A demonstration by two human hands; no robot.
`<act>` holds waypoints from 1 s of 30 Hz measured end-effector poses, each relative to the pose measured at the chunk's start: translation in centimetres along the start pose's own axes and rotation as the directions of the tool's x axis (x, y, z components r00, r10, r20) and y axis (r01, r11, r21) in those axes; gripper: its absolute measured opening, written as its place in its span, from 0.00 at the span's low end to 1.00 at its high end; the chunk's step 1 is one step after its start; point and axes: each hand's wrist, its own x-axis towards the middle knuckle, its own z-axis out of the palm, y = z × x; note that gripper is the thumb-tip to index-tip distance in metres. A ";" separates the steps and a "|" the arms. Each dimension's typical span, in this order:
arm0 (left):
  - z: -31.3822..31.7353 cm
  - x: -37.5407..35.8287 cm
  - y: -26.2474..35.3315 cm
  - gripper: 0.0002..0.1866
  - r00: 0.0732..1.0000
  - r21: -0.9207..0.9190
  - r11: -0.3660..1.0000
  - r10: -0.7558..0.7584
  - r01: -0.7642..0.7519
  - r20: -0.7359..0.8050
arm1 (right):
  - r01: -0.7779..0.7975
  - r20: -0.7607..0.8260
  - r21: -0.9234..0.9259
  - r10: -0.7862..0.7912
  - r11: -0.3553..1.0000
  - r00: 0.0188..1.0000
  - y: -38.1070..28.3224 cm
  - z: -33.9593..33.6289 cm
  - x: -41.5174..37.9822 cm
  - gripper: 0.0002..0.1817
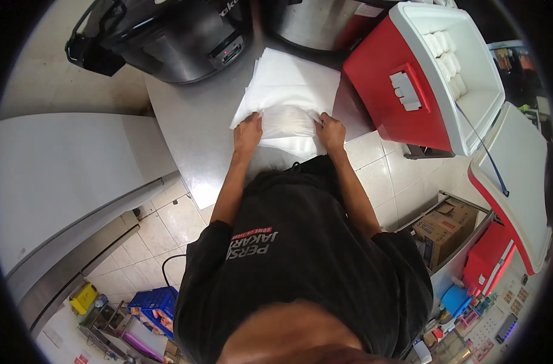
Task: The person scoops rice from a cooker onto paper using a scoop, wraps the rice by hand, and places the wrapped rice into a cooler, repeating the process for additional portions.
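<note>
Both of my hands are at a stack of white paper sheets (294, 76) lying on a metal table (197, 133). My left hand (248, 132) pinches the left edge of the top wrapping paper (287, 121), fingers closed. On the opposite side, my right hand (331, 131) grips the right edge the same way. Between them the paper bulges over a pale mound, which it mostly covers. More loose white sheet shows below the mound, near my body.
A black cooker (191, 51) and a metal pot (313, 24) stand at the back. At right, a red cooler box (388, 73) holds several white bundles (444, 57); its lid (513, 170) hangs open. A cardboard box (449, 224) sits lower right, a white chest (76, 176) at left.
</note>
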 end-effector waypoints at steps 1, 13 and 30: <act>-0.3 -0.3 0.5 0.11 1.000 -0.002 1.000 -0.001 0.001 -0.003 | 0.003 0.000 -0.001 -0.003 1.000 1.000 -0.1 -0.1 0.2 0.13; 1.3 -2.0 4.3 0.22 0.715 -0.009 0.715 0.699 -0.699 -0.014 | 0.382 0.592 -0.144 -0.230 0.913 0.773 -4.7 -1.1 13.4 0.21; -5.9 2.9 3.1 0.26 0.676 0.165 0.662 0.735 -0.731 0.049 | 0.542 0.334 0.404 -0.670 0.737 0.663 -1.7 -5.1 3.1 0.06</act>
